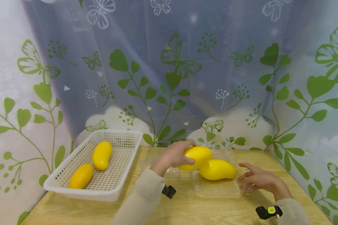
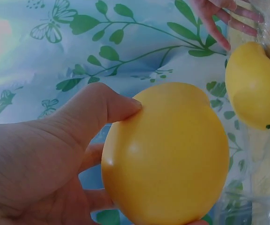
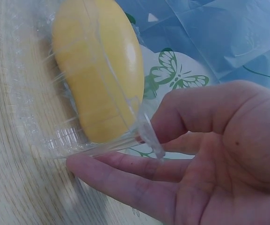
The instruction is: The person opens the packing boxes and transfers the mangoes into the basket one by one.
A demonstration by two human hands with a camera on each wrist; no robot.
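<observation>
My left hand grips a yellow mango, thumb on the near side and fingers round the far side. In the left wrist view this mango fills the middle, its underside partly out of frame. A second mango lies in a clear plastic box, right beside the held one. At the box's right end, my right hand pinches the rim. The right wrist view has the thumb at the clear edge and the fingers low against the outer wall, with the mango behind the plastic.
A white perforated basket stands on the left of the wooden table. Inside it lie two more mangoes, one farther back and one nearer. A patterned curtain hangs behind the table.
</observation>
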